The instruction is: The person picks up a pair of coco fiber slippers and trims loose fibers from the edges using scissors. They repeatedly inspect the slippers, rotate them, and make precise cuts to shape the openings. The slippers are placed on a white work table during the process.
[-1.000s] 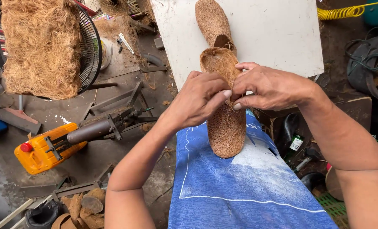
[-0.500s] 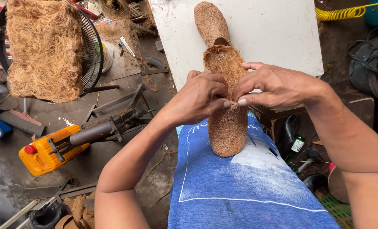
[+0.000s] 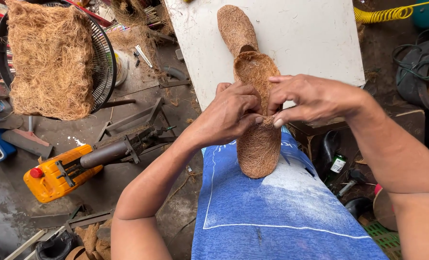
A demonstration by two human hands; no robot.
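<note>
Fingertips of both my hands meet at the middle of a long brown coconut-fibre sole shape (image 3: 258,144), pinching its edge between them. My left hand (image 3: 229,115) closes narrow on the left side of the fibre piece, thumb and forefinger pressed together; my right hand (image 3: 310,98) pinches from the right, its fingers curled over the rim. The near end of the piece rests on my blue cloth-covered lap (image 3: 281,212); its far end overlaps a second coconut-fibre sole shape (image 3: 236,29) lying on the white board (image 3: 315,43) beyond. Left of the board, on the grey workshop floor, lies an orange power tool with a dark metal barrel (image 3: 65,173), near my left forearm. Farther left, a loose mat of raw tan coir fibre (image 3: 51,58) sits on a round wire fan guard (image 3: 106,72). At far right a coiled yellow hose (image 3: 387,13) lies.
</note>
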